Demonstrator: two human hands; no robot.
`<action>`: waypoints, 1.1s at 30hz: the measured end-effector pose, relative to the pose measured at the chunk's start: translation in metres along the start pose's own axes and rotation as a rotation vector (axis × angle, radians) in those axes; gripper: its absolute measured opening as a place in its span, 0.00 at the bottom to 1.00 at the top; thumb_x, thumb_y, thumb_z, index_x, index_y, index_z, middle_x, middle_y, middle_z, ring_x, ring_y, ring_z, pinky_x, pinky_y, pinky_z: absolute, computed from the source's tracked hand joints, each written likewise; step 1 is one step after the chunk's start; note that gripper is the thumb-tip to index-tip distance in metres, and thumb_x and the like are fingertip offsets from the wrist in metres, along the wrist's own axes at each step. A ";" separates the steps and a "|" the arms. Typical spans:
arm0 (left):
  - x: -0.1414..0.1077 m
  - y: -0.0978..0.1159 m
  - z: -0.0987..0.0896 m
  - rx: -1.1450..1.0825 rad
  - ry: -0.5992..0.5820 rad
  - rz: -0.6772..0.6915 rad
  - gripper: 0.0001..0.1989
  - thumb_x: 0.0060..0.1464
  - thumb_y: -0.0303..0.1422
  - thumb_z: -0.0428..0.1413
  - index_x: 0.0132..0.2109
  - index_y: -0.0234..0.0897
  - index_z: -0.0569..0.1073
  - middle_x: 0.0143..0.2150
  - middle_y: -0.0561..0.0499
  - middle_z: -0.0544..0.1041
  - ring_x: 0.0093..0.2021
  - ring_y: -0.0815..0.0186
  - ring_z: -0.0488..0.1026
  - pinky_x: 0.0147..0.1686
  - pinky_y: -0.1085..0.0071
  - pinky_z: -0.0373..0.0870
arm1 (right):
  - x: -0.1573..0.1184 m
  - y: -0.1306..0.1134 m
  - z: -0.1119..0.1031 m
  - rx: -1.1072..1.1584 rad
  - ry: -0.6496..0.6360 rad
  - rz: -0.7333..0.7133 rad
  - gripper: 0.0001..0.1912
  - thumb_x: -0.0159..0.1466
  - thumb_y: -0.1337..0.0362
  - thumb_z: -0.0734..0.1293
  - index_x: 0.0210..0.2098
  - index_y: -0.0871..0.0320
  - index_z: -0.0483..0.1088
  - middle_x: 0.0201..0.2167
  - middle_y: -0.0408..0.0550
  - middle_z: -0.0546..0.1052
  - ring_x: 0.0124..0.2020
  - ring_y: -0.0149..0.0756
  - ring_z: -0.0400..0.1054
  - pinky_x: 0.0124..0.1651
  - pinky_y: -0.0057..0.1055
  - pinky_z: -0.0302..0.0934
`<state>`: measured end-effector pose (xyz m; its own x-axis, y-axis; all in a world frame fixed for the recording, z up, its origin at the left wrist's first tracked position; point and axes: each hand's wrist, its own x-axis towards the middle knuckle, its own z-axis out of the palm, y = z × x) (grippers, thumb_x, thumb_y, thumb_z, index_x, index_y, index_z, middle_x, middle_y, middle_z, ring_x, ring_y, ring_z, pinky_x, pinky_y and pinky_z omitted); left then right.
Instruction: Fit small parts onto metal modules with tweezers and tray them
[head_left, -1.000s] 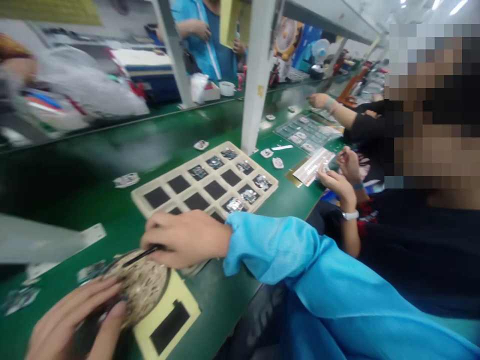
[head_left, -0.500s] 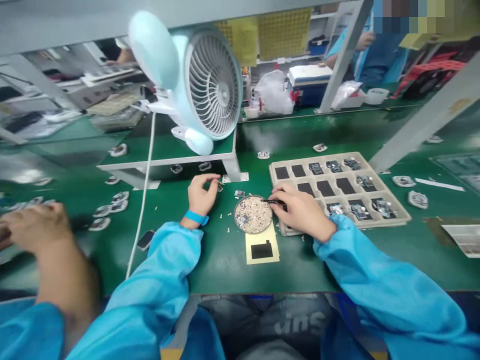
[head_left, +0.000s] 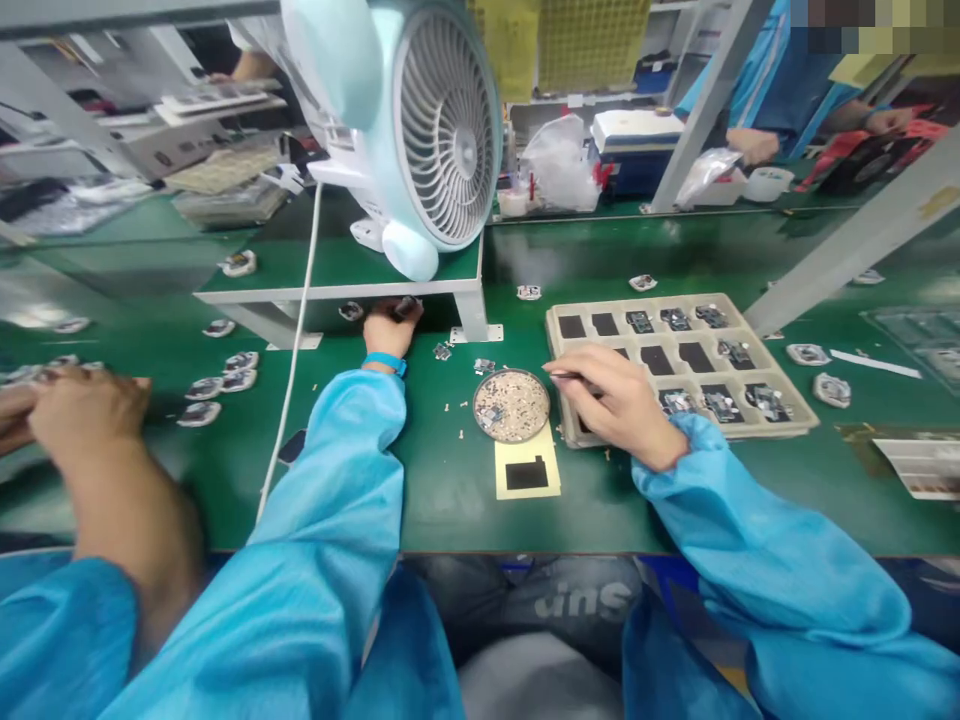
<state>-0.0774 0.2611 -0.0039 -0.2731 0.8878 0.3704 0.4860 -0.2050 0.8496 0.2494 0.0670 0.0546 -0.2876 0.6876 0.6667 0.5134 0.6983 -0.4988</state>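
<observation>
My left hand (head_left: 388, 332) reaches under the small raised shelf, its fingers closed on a small dark-and-pale electronic part (head_left: 407, 307). My right hand (head_left: 611, 395) is closed on dark tweezers (head_left: 564, 375), their tips pointing left above the right rim of a round dish. The dish (head_left: 511, 405) holds many tiny pale and dark bits, and a small board (head_left: 491, 414) lies on them. Between my hands, two loose circuit boards (head_left: 442, 351) (head_left: 484, 366) rest on the green table. Below the dish is a yellow card (head_left: 527, 482) with a black patch.
A beige compartment tray (head_left: 795, 425) with several boards sits right. A pale blue fan (head_left: 450, 140) stands on the shelf (head_left: 337, 292); its white cable (head_left: 296, 370) runs down left. Several white-rimmed parts (head_left: 240, 380) lie left, near another person's hand (head_left: 90, 410).
My left hand has let go of a small board on the table and moved away, under the shelf, to another part. My right hand has shifted slightly right with the tweezers. The view has tilted down.
</observation>
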 end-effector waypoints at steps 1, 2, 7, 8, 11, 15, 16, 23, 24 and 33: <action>-0.008 0.001 0.001 -0.039 0.027 -0.012 0.17 0.47 0.34 0.69 0.42 0.32 0.75 0.43 0.41 0.81 0.46 0.57 0.78 0.52 0.58 0.73 | 0.001 -0.003 -0.001 0.028 0.020 -0.014 0.09 0.71 0.68 0.64 0.46 0.56 0.76 0.42 0.51 0.80 0.45 0.40 0.74 0.50 0.42 0.70; -0.018 0.004 0.002 -0.092 0.049 -0.022 0.19 0.47 0.33 0.69 0.44 0.31 0.75 0.43 0.41 0.82 0.44 0.59 0.79 0.50 0.60 0.75 | 0.001 -0.005 -0.002 0.058 0.028 -0.025 0.10 0.71 0.68 0.63 0.46 0.55 0.76 0.42 0.50 0.79 0.45 0.40 0.74 0.50 0.42 0.70; -0.084 0.046 0.004 -0.454 -0.172 -0.031 0.26 0.47 0.36 0.71 0.52 0.33 0.76 0.46 0.42 0.83 0.45 0.60 0.81 0.48 0.64 0.78 | -0.006 -0.008 -0.002 0.074 0.113 -0.068 0.15 0.74 0.59 0.60 0.43 0.54 0.78 0.39 0.51 0.78 0.42 0.41 0.73 0.46 0.43 0.69; -0.096 0.057 0.004 -0.507 -0.256 -0.036 0.26 0.47 0.36 0.71 0.52 0.34 0.77 0.48 0.42 0.83 0.46 0.60 0.81 0.49 0.63 0.78 | -0.007 -0.008 -0.001 0.058 0.155 -0.027 0.17 0.74 0.57 0.60 0.41 0.54 0.79 0.36 0.51 0.77 0.40 0.40 0.73 0.44 0.42 0.69; -0.123 0.083 -0.001 -0.587 -0.515 -0.043 0.27 0.46 0.36 0.72 0.53 0.36 0.77 0.50 0.42 0.82 0.50 0.58 0.80 0.52 0.62 0.77 | -0.008 -0.006 0.001 0.129 0.121 0.266 0.20 0.74 0.54 0.60 0.35 0.54 0.78 0.28 0.46 0.77 0.29 0.34 0.72 0.36 0.36 0.68; -0.143 0.098 -0.006 -0.531 -0.664 -0.053 0.27 0.46 0.35 0.72 0.54 0.36 0.76 0.48 0.43 0.83 0.48 0.58 0.80 0.49 0.63 0.77 | -0.002 0.005 0.003 0.540 -0.174 0.591 0.14 0.67 0.50 0.70 0.37 0.55 0.74 0.29 0.44 0.79 0.29 0.32 0.75 0.33 0.30 0.71; -0.145 0.099 -0.006 -0.506 -0.678 -0.048 0.27 0.47 0.35 0.72 0.54 0.36 0.76 0.47 0.43 0.83 0.47 0.58 0.80 0.48 0.63 0.77 | -0.001 0.008 0.004 0.620 -0.218 0.619 0.14 0.65 0.51 0.73 0.38 0.55 0.74 0.31 0.44 0.79 0.31 0.33 0.76 0.35 0.31 0.72; -0.149 0.097 -0.009 -0.395 -0.710 -0.012 0.25 0.51 0.36 0.69 0.56 0.39 0.77 0.51 0.44 0.81 0.49 0.57 0.79 0.48 0.61 0.76 | -0.005 0.011 0.008 0.557 -0.240 0.521 0.12 0.63 0.54 0.74 0.37 0.57 0.76 0.35 0.47 0.80 0.38 0.35 0.75 0.45 0.35 0.72; -0.149 0.097 -0.009 -0.404 -0.712 -0.021 0.25 0.51 0.36 0.69 0.56 0.39 0.76 0.51 0.43 0.81 0.50 0.56 0.78 0.48 0.61 0.77 | -0.006 0.010 0.009 0.541 -0.233 0.489 0.12 0.63 0.55 0.74 0.37 0.57 0.76 0.36 0.47 0.80 0.40 0.36 0.75 0.46 0.36 0.72; -0.144 0.095 -0.002 -0.651 -0.658 -0.236 0.21 0.44 0.32 0.72 0.43 0.35 0.73 0.36 0.49 0.81 0.36 0.66 0.79 0.40 0.70 0.77 | -0.006 0.000 0.004 0.202 -0.310 0.326 0.07 0.65 0.58 0.73 0.38 0.55 0.78 0.36 0.47 0.82 0.36 0.37 0.76 0.44 0.36 0.70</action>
<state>0.0063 0.1131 0.0238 0.3134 0.9485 0.0459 -0.1337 -0.0038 0.9910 0.2481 0.0640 0.0486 -0.3808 0.8821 0.2774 0.4584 0.4406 -0.7719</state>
